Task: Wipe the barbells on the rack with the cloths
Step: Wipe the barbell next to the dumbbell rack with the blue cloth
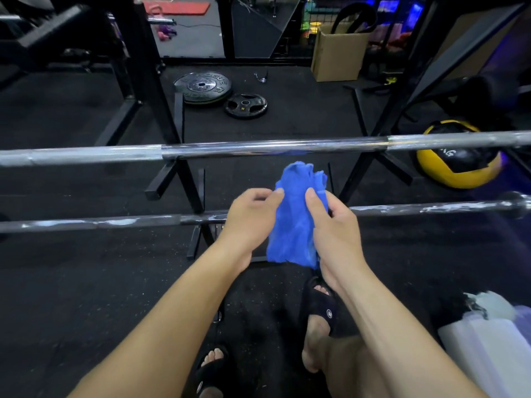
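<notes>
A blue cloth (pixel 296 214) hangs bunched between both hands at the centre of the view. My left hand (pixel 250 216) pinches its left edge with thumb and fingers. My right hand (pixel 333 231) grips its right side. Two barbells lie across the rack. The near, dark barbell (pixel 115 222) has white chalk marks and passes right behind my hands. The far chrome barbell (pixel 258 147) runs just above the cloth's top. Neither hand touches a bar.
Black rack legs (pixel 184 173) stand under the bars. Two weight plates (pixel 224 93) lie on the dark rubber floor beyond. A yellow and black medicine ball (pixel 457 168) sits at right, a cardboard box (pixel 339 50) behind. My sandalled feet (pixel 319 308) are below.
</notes>
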